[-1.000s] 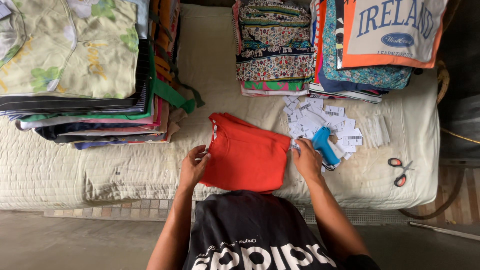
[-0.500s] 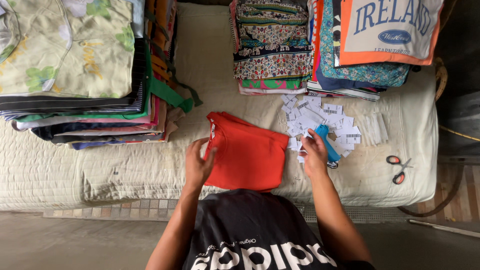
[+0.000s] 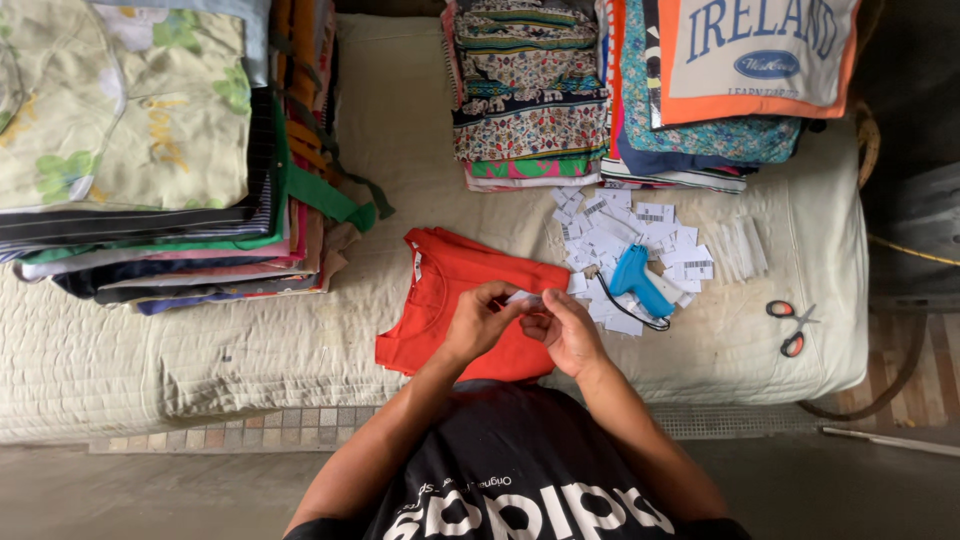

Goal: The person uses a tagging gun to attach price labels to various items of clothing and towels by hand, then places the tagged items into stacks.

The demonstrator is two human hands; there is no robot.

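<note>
Two hands meet over the folded red garment (image 3: pixel 470 300), which lies flat on the quilted cream mattress (image 3: pixel 250 345) just in front of the person's black shirt (image 3: pixel 510 470). The left hand (image 3: pixel 478 322) and the right hand (image 3: pixel 565 332) each pinch one end of a small white paper tag (image 3: pixel 522 297), so both grips are clenched on it, the tag held just above the near right part of the red garment. Just right of the red garment a blue tagging gun (image 3: pixel 634 281) rests on a scatter of white paper tags (image 3: pixel 625 230), its black cord curling beside it. Further right of the red garment, a bundle of clear plastic fasteners (image 3: pixel 745 248) lies on the mattress, and red-handled scissors (image 3: pixel 787 328) sit well apart near the mattress edge. Left of the red garment and beyond it rises a tall stack of folded clothes (image 3: pixel 150 170) topped with a pale floral piece. Beyond the red garment, at the far side of the mattress, stands a stack of patterned folded fabrics (image 3: pixel 528 95), and to the right of that another pile (image 3: pixel 720 120) topped by a cream item with an orange border.
</note>
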